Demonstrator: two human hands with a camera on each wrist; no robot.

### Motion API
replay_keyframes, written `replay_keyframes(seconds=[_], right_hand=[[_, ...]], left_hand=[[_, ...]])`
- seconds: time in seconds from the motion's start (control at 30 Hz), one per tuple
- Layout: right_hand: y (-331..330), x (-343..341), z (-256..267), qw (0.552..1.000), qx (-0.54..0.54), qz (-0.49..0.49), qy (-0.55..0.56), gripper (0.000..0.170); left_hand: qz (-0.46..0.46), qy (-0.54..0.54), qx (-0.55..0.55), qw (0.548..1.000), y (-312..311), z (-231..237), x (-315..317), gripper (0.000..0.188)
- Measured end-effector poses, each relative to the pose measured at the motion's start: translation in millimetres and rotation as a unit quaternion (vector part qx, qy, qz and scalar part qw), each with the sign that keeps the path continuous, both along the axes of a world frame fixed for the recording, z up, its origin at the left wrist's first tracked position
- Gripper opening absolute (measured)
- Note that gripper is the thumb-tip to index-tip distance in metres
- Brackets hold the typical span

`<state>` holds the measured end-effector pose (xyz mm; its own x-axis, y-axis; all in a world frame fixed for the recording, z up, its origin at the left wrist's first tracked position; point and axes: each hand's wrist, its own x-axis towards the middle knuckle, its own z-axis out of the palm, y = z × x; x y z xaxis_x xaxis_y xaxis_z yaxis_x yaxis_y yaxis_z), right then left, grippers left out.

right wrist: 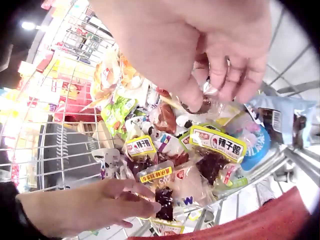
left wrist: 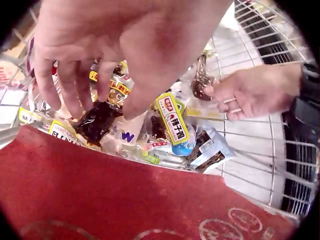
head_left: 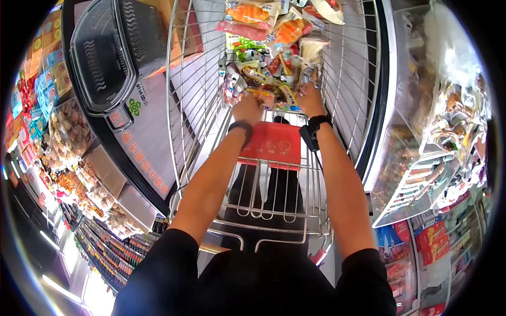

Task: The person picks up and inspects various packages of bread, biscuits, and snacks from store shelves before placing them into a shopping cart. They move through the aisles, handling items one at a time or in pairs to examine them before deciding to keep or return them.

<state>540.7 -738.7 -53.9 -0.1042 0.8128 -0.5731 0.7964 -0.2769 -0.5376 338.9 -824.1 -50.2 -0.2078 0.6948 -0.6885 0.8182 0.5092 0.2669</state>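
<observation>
In the head view both hands reach into a metal shopping cart (head_left: pixel 176 100) over a heap of wrapped snacks. My left hand (head_left: pixel 247 109) has its thumb and fingers around a dark snack packet (left wrist: pixel 97 123), just behind the red cart flap (left wrist: pixel 100 185). My right hand (right wrist: pixel 215 55) pinches a clear-wrapped brown snack (left wrist: pixel 201 82) between thumb and fingers; its fingers partly cover it in the right wrist view. Between the hands lies a yellow-labelled packet (right wrist: pixel 216 145) with dark contents. A light blue packet (right wrist: pixel 282 117) leans by the cart wires near the right hand.
Bread in clear bags (head_left: pixel 290 31) lies at the cart's far end. On the left stands a display bin (head_left: pixel 142 142) with a dark clear-lidded box (head_left: pixel 103 58). Shelves of bagged goods (head_left: pixel 453 105) run close along the right side.
</observation>
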Motion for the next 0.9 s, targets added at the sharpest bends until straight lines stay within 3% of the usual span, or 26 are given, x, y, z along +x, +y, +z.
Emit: replay_keyframes(seconds=[0.07,0.13,0.2,0.33,0.4,0.47,0.53,0.6,0.67,0.7,0.73,0.83,0.87,0.9], right_hand=[[-6.7,0.5,13.1,0.998,0.013,-0.018,-0.056,0.03],[-10.7,4.2,15.0,0.995,-0.004,-0.009,-0.097,0.035],[-20.2,10.7,2.1,0.997,0.045,-0.034,-0.054,0.031],[-26.2,7.9,-1.8,0.99,0.102,0.01,-0.093,0.027],[-27.3,5.5,-6.0,0.999,0.029,-0.03,0.034,0.029],[-23.4,-0.1,0.6,0.999,0.0,-0.018,0.049,0.034],[-18.4,-4.3,16.3,0.998,-0.045,0.005,0.043,0.04],[-20.2,-9.6,10.4,0.999,-0.022,0.002,0.049,0.043],[-23.4,-16.2,-7.4,0.962,-0.069,-0.043,0.262,0.046],[-24.9,-23.4,-17.8,0.944,-0.148,-0.076,0.286,0.043],[-12.6,-36.4,-27.1,0.962,-0.098,0.083,0.242,0.039],[-6.7,-55.7,-38.1,0.955,0.059,0.14,0.255,0.039],[-0.3,-64.6,-28.4,0.954,0.058,0.138,0.258,0.039],[7.9,-74.2,-19.0,0.953,-0.049,0.062,0.293,0.041]], left_hand=[[0.035,-0.027,-0.001,0.999,-1.8,3.4,2.0,0.055],[0.082,0.043,0.038,0.995,-1.0,4.1,4.6,0.058],[0.046,0.05,0.04,0.997,-2.8,-4.1,3.5,0.062],[0.066,0.024,-0.005,0.998,-6.3,-5.1,-2.5,0.066],[0.058,0.002,-0.008,0.998,-5.7,-1.3,-5.8,0.067],[0.054,0.027,-0.005,0.998,-5.6,-3.4,-6.5,0.074],[0.09,-0.062,0.004,0.994,-7.0,-6.6,-14.0,0.074],[0.105,-0.107,0.012,0.989,-6.3,-9.4,-17.7,0.074],[0.142,-0.142,0.02,0.979,-7.0,-5.0,-19.2,0.049],[0.162,-0.16,0.019,0.974,-6.9,-3.0,-19.0,0.045],[0.154,-0.159,0.027,0.975,0.0,-1.1,-19.9,0.045],[0.134,-0.163,0.08,0.974,8.5,20.3,-14.2,0.037],[0.133,-0.16,0.079,0.975,2.2,7.3,-17.8,0.037],[0.139,-0.17,0.074,0.973,-7.1,-7.5,-21.7,0.037]])
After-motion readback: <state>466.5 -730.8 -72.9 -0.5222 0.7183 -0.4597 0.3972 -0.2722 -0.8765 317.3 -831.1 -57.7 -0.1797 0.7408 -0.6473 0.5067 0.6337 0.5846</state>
